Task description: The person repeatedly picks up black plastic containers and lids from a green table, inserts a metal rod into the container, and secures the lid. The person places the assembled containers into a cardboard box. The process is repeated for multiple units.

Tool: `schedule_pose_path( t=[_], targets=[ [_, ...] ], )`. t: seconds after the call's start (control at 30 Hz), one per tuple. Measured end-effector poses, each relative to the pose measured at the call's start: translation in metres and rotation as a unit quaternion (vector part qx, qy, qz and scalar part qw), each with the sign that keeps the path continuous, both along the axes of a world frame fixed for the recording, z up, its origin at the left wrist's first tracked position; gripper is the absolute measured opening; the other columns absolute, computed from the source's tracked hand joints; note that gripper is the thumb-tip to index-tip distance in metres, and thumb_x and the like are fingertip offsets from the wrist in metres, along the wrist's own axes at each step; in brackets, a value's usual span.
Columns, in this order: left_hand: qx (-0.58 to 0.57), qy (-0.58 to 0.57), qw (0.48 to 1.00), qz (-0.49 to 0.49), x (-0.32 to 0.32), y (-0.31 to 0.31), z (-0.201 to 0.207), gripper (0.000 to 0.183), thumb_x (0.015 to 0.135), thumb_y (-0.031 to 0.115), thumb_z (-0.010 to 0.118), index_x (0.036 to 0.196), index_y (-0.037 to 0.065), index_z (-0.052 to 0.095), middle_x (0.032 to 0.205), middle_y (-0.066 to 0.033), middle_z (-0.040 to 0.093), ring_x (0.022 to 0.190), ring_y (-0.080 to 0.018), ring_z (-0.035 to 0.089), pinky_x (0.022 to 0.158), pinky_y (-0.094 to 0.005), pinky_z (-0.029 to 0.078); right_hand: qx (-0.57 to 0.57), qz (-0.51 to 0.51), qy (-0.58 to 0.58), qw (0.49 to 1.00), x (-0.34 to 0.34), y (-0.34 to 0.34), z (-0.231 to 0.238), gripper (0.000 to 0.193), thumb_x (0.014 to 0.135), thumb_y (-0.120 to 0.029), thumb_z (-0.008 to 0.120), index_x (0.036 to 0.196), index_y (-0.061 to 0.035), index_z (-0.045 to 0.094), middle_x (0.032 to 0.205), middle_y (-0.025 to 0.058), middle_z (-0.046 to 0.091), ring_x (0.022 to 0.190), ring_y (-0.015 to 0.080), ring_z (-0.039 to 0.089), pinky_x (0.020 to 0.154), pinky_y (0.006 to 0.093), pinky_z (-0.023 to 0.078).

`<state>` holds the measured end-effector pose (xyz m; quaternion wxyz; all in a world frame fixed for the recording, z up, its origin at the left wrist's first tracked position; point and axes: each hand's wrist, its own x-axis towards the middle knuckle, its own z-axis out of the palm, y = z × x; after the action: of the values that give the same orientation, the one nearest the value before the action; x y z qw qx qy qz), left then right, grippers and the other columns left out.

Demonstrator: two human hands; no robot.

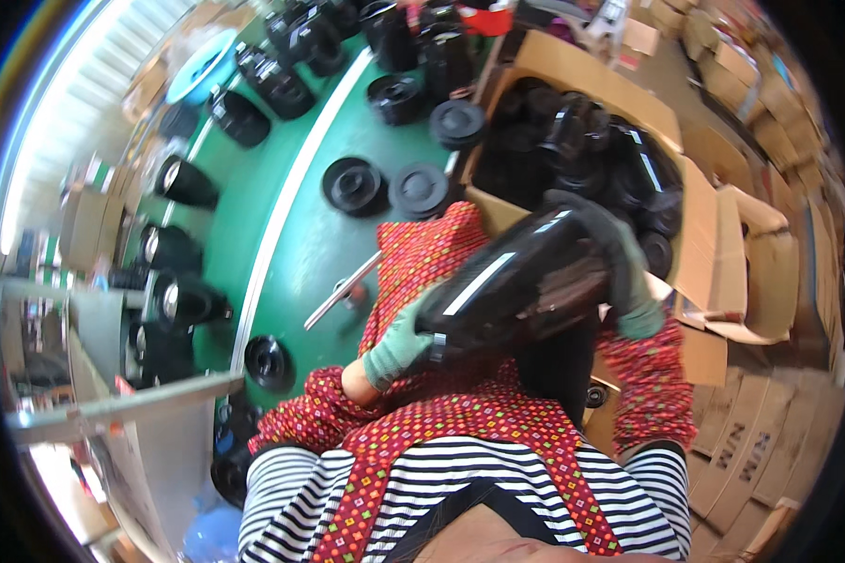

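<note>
A large glossy black tapered shell [526, 277] lies slanted across my lap, held between both gloved hands. My left hand [401, 345], in a pale green glove, is closed around its lower left end, with some fingers hidden by the shell. Around the upper right end curls my right hand [626, 267], its glove dark on the fingers and green at the cuff. Just beyond the shell stands an open cardboard box [596, 70] filled with similar glossy black parts [577, 131].
Round black discs [419, 190] lie on the green floor ahead, near a thin metal rod [343, 291]. Several black shells [272, 80] stand farther left. A metal frame [131, 408] is at my left, flattened cardboard [746, 450] at my right.
</note>
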<state>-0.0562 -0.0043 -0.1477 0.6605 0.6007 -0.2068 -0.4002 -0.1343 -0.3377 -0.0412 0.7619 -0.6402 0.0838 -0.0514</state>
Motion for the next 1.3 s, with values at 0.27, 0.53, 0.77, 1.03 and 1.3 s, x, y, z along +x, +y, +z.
schedule_pose_path(
  t=[0.27,0.53,0.77,1.03,1.3],
  targets=[
    [0.41,-0.511,0.754,0.051,0.05,0.105,-0.003,0.105,0.076,0.022,0.089,0.164,0.008,0.033,0.159,-0.0274,0.04,0.148,-0.0479,0.038,0.121,-0.0526,0.036,-0.353,0.267,0.132,0.887,0.044,0.019,-0.049,0.052,0.103,-0.05,0.061,0.134,-0.0101,0.072,0.124,0.0153,0.075,0.114,0.029,0.072,0.103,0.0395,0.053],
    [0.314,-0.269,0.906,0.091,0.085,0.145,-0.05,0.058,0.097,0.011,0.07,0.154,0.012,0.056,0.119,-0.0127,0.076,0.093,-0.0259,0.072,0.082,-0.0359,0.057,-0.416,0.191,0.041,0.888,0.051,0.029,-0.076,0.045,0.106,-0.044,0.05,0.13,-0.0115,0.069,0.115,0.0228,0.074,0.109,0.043,0.069,0.096,0.0519,0.053],
    [0.27,-0.32,0.906,0.056,0.08,0.022,0.117,0.065,0.093,0.001,0.073,0.155,0.008,0.055,0.097,-0.013,0.068,0.075,-0.0217,0.063,0.07,-0.0346,0.053,-0.516,-0.024,-0.195,0.834,0.066,0.065,-0.024,0.049,0.096,-0.011,0.066,0.146,-0.0102,0.064,0.154,0.0184,0.054,0.145,0.0431,0.046,0.119,0.0499,0.039],
    [0.142,-0.233,0.929,-0.248,0.104,-0.061,0.187,0.073,0.085,0.014,0.079,0.151,-0.005,0.053,0.122,-0.0258,0.066,0.106,-0.0337,0.073,0.09,-0.0401,0.058,-0.381,0.11,-0.185,0.899,0.097,0.015,-0.072,0.029,0.09,-0.023,0.072,0.113,-0.0068,0.076,0.113,0.0115,0.068,0.111,0.0353,0.062,0.104,0.0471,0.046],
    [-0.166,-0.379,0.863,-0.29,0.086,-0.13,0.132,0.042,0.087,0.023,0.072,0.123,0.002,0.073,0.118,-0.0194,0.071,0.113,-0.0408,0.067,0.104,-0.0561,0.049,-0.2,0.081,-0.25,0.944,0.056,0.017,-0.157,0.05,0.101,-0.016,0.068,0.145,0.0013,0.052,0.142,0.0235,0.057,0.134,0.0421,0.055,0.115,0.0514,0.045]
  ],
)
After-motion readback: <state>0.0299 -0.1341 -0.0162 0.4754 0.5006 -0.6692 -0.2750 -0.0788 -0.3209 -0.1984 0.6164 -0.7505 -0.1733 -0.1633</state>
